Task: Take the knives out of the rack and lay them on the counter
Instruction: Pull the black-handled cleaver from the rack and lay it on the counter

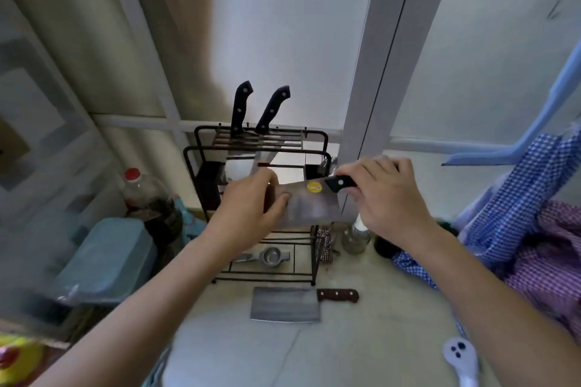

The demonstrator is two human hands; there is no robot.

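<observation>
Our right hand [386, 195] is closed around the black handle of a cleaver [309, 206]: the fingers [371, 166] curl over the top of the handle and the thumb presses from below, so only the front end of the handle shows beyond them. Our left hand [251, 207] meets the far end of the same blade. Its thumb lies flat on the near face of the steel, and the other fingers wrap behind the blade's end, pinching it between them. The cleaver hangs in the air between the two hands, level, its broad side turned toward us, with a round yellow sticker near the handle.

Just behind the blade stands the black wire rack [256, 185]. The cleaver is in front of it, and we cannot tell whether the blade touches the wires. At the top of the rack two knives [256, 110] with black riveted handles stand in the slots, handles up and leaning to the right, close beside each other.

Below our hands, on the pale counter [361, 349], a second cleaver [286, 308] with a brown wooden handle lies flat just in front of the rack's foot, handle pointing right. On the rack's bottom shelf rests a metal squeezer [267, 256]. A plastic bottle [147, 198] with a red cap stands to the left of the rack, and checked cloth [528, 229] is heaped at the right edge of the counter.
</observation>
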